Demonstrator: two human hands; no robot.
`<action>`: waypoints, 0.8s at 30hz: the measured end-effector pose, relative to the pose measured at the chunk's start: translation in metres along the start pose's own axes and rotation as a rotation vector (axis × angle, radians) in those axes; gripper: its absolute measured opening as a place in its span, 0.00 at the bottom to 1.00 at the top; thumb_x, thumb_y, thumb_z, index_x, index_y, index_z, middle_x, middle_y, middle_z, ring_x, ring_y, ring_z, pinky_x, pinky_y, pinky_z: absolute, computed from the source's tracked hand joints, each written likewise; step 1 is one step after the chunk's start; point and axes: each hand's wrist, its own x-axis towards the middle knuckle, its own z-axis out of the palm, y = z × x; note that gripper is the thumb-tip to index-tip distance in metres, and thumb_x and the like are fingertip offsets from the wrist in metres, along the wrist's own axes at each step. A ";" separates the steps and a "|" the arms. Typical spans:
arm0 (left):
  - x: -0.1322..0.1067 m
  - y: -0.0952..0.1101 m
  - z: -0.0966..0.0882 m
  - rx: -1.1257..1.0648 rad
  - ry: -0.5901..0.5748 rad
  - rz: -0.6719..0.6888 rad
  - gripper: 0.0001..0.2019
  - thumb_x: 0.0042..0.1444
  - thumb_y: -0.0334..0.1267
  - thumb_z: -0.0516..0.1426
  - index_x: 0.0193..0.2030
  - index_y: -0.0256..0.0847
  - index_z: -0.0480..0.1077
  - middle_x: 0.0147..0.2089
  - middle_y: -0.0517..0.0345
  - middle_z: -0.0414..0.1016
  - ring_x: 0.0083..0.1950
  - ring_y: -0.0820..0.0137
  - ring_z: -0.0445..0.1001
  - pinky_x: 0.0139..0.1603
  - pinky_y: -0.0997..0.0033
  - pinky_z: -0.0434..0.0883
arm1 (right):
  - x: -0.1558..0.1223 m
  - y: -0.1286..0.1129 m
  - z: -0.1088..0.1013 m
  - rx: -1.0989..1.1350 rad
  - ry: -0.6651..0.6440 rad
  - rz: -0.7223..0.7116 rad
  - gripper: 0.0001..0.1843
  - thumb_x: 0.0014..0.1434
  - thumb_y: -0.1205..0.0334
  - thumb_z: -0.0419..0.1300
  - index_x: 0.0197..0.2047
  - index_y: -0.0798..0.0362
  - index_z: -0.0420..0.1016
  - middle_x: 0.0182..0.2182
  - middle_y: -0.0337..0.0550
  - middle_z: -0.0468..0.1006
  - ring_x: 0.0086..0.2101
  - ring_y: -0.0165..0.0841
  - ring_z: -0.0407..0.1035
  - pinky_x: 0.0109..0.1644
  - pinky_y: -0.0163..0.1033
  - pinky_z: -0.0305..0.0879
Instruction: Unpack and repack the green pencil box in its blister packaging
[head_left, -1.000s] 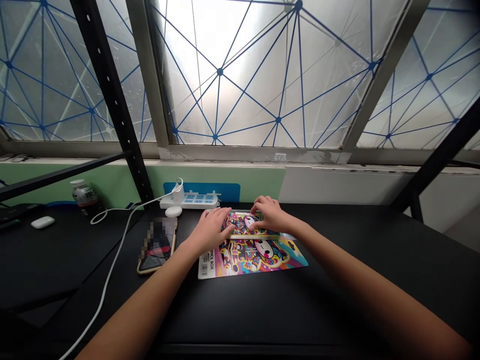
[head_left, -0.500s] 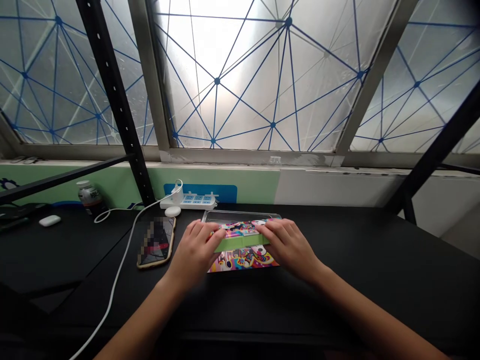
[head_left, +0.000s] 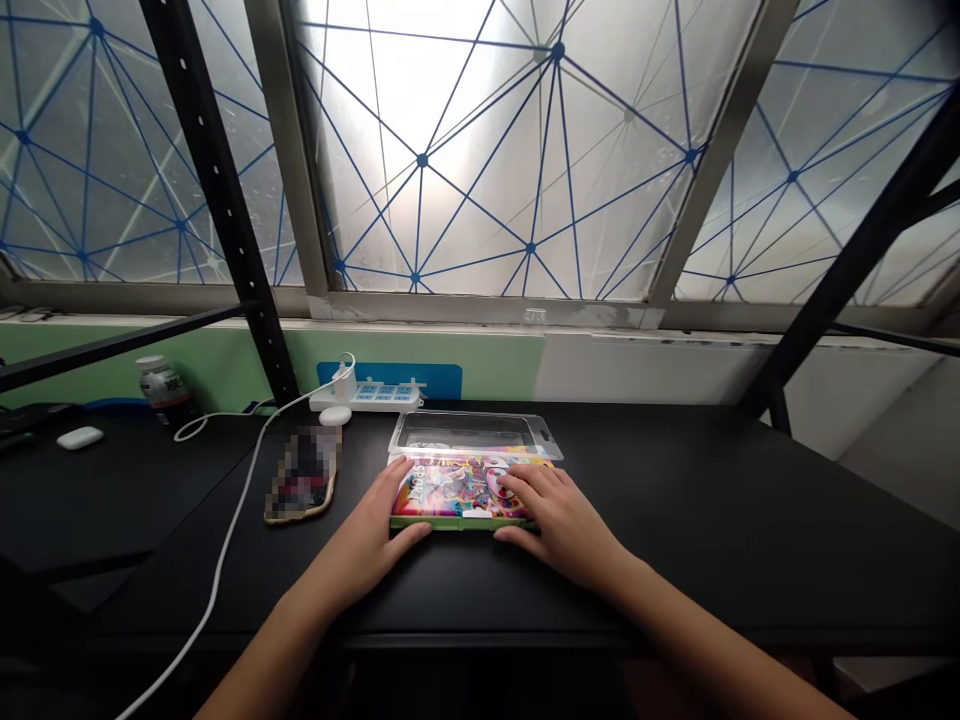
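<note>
A flat pencil case (head_left: 450, 487) with a bright cartoon print lies closed on the black desk. It has a green front edge and a small white clasp. My left hand (head_left: 382, 520) rests at its left end, fingers stretched along the side and thumb by the front edge. On the right part of the lid lie the spread fingers of my right hand (head_left: 551, 510), its thumb in front of the case. Just behind, a clear plastic package (head_left: 544, 438) touches or overlaps the back of the case; which one I cannot tell.
To the left lies a phone (head_left: 304, 475), its screen blurred. A white cable (head_left: 232, 525) runs from a power strip (head_left: 386, 397) down the desk's left side. A round white object (head_left: 335, 415), a bottle (head_left: 166, 390) and a white earbud case (head_left: 79, 438) stand farther back. Black metal posts (head_left: 225, 205) frame the desk.
The green-edged part, raised between both hands before, now lies flat at the front with the printed lid on top. Both hands have opened out and come down beside it. The view has shifted slightly.
</note>
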 end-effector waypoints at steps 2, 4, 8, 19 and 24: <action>0.004 -0.002 -0.001 -0.056 0.008 -0.004 0.36 0.61 0.42 0.60 0.72 0.47 0.48 0.73 0.46 0.54 0.73 0.55 0.56 0.71 0.51 0.56 | 0.009 -0.003 -0.001 -0.019 -0.044 -0.010 0.31 0.62 0.43 0.61 0.61 0.53 0.68 0.57 0.57 0.73 0.54 0.51 0.68 0.56 0.56 0.65; 0.009 -0.005 -0.002 -0.112 0.014 -0.014 0.40 0.58 0.43 0.63 0.73 0.48 0.48 0.72 0.47 0.56 0.71 0.54 0.59 0.70 0.52 0.58 | 0.021 -0.010 -0.002 -0.046 -0.101 -0.031 0.32 0.62 0.43 0.61 0.62 0.54 0.67 0.57 0.58 0.73 0.54 0.51 0.68 0.55 0.55 0.65; 0.016 -0.009 -0.003 -0.206 0.014 -0.046 0.47 0.50 0.42 0.68 0.73 0.47 0.48 0.69 0.46 0.59 0.68 0.53 0.63 0.69 0.54 0.60 | 0.041 -0.021 -0.005 -0.113 -0.199 -0.064 0.29 0.62 0.44 0.61 0.58 0.55 0.71 0.49 0.57 0.78 0.48 0.49 0.72 0.49 0.51 0.67; 0.011 -0.004 -0.001 -0.309 -0.024 -0.162 0.61 0.49 0.42 0.69 0.75 0.54 0.26 0.69 0.47 0.61 0.68 0.55 0.64 0.68 0.53 0.57 | 0.071 0.052 -0.021 -0.159 -0.047 0.299 0.21 0.69 0.46 0.50 0.41 0.50 0.77 0.33 0.46 0.81 0.33 0.42 0.75 0.33 0.41 0.63; 0.009 -0.002 -0.003 -0.257 -0.021 -0.165 0.58 0.52 0.43 0.66 0.75 0.55 0.26 0.70 0.48 0.61 0.68 0.54 0.63 0.68 0.53 0.57 | 0.034 0.079 -0.005 -0.108 -0.056 0.278 0.24 0.68 0.47 0.51 0.62 0.49 0.69 0.53 0.52 0.76 0.50 0.46 0.71 0.49 0.48 0.69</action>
